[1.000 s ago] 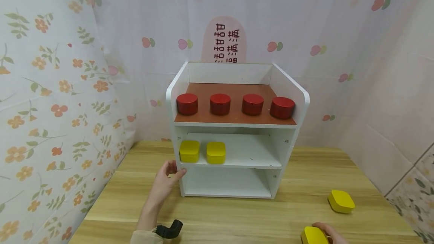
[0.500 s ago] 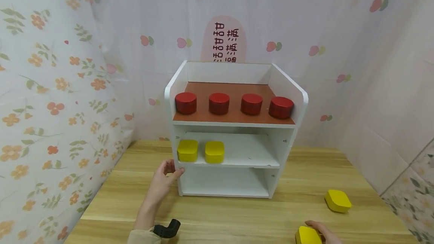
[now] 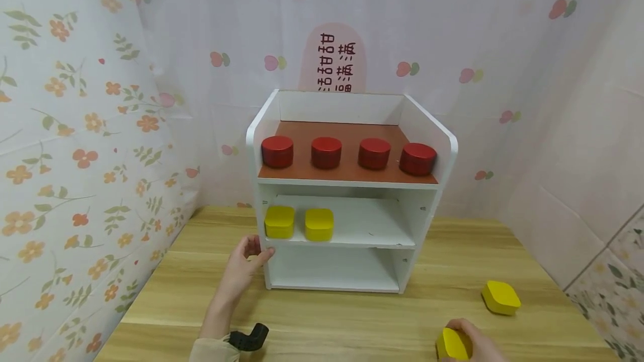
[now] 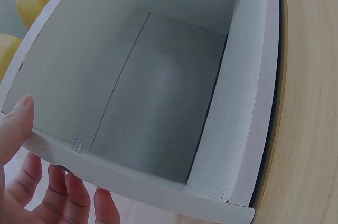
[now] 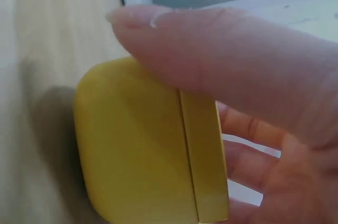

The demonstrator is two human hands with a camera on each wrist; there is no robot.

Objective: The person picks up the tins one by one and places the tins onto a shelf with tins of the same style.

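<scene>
My left hand (image 3: 242,266) grips the left side panel of a small white shelf unit (image 3: 334,285), thumb on the front edge and fingers along the outside. In the left wrist view the thumb (image 4: 16,129) and curled fingers lie on either side of that panel. At the lower right, my right hand (image 3: 478,342) holds a yellow square tin (image 3: 451,344) with rounded corners, tilted close over the table. The right wrist view shows the thumb (image 5: 174,44) across the tin's edge, a lid seam, and fingers partly hidden behind it.
Another yellow tin (image 3: 501,298) lies on the wooden table (image 3: 352,323) beyond my right hand. Two yellow tins (image 3: 279,222) stand on the middle shelf's left half. Several round red tins (image 3: 326,152) line the brown top shelf. Patterned cloth (image 3: 75,155) hangs around the table.
My right hand has closed further round the yellow tin, tipped it and shifted it slightly left. The left hand keeps its hold on the shelf panel.
</scene>
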